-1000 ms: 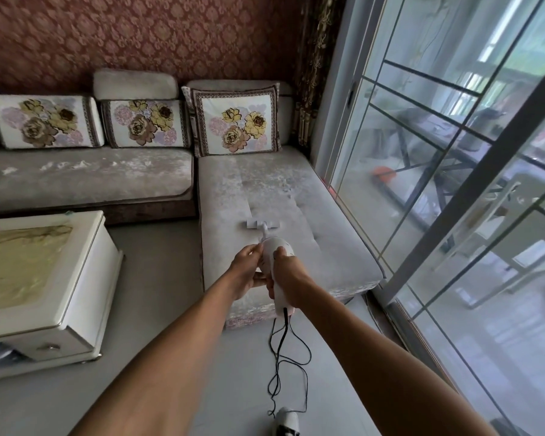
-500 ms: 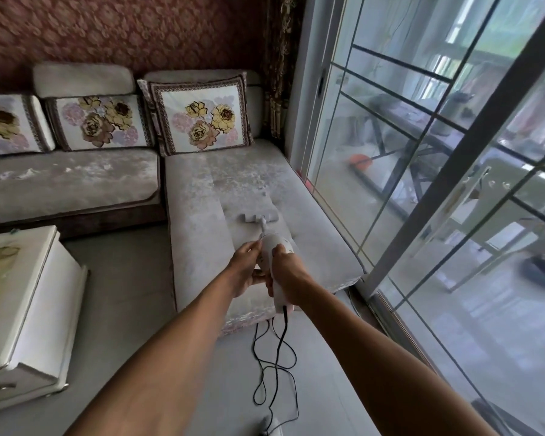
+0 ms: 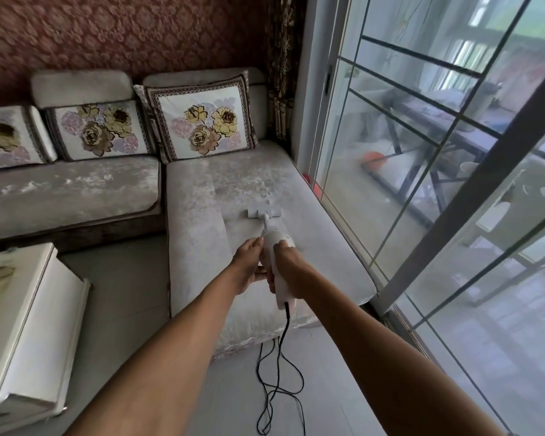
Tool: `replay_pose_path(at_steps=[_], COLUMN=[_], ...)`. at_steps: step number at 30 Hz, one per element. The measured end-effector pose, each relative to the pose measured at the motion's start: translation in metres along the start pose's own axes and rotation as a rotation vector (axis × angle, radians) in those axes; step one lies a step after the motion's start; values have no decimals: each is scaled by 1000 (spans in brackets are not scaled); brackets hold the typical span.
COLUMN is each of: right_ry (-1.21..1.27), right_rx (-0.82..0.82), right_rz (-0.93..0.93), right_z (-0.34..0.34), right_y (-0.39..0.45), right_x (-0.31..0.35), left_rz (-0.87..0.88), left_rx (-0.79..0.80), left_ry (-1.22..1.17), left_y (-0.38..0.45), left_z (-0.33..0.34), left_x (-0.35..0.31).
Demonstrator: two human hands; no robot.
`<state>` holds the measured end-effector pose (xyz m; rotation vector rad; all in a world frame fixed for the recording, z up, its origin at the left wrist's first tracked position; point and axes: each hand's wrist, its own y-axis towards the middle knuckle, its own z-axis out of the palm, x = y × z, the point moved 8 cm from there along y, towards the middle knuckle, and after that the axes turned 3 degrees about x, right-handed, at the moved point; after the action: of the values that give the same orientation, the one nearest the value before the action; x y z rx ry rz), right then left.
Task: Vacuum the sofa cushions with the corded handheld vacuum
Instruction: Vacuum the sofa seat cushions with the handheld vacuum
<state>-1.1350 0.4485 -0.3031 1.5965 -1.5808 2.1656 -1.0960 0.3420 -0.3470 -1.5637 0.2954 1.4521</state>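
Note:
I hold a white corded handheld vacuum over the pale chaise seat cushion of the sofa. My left hand grips its body from the left, and my right hand is wrapped around the handle. The flat T-shaped nozzle lies on the cushion just beyond my hands. A black cord drops from the handle's rear and loops on the floor. A second seat cushion with white specks lies to the left.
Three floral pillows lean on the sofa back, the nearest one at the chaise's head. A white coffee table stands at the left. Sliding glass doors run close along the chaise's right side. Grey tiled floor lies between table and chaise.
The vacuum and both hands have pushed forward along the chaise cushion, leaving a smoother strip behind the nozzle. My view has moved closer to the sofa. The grip has not changed.

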Motion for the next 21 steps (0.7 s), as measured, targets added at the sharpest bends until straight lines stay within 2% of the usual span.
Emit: replay_pose_path(at_steps=[10, 15, 19, 21], right_ry=[6, -32, -40, -96], right_rx=[31, 51, 94, 88], right_rz=[-36, 27, -58, 2], right_z=[-3, 3, 18, 24], right_y=[51, 75, 101, 117], right_x=[54, 82, 110, 126], left_rz=[-1, -1, -3, -8], left_rx=[-8, -13, -3, 7], left_ry=[7, -4, -2, 0], left_y=[62, 97, 132, 155], left_z=[-1, -9, -22, -32], left_x=[-33, -53, -70, -81])
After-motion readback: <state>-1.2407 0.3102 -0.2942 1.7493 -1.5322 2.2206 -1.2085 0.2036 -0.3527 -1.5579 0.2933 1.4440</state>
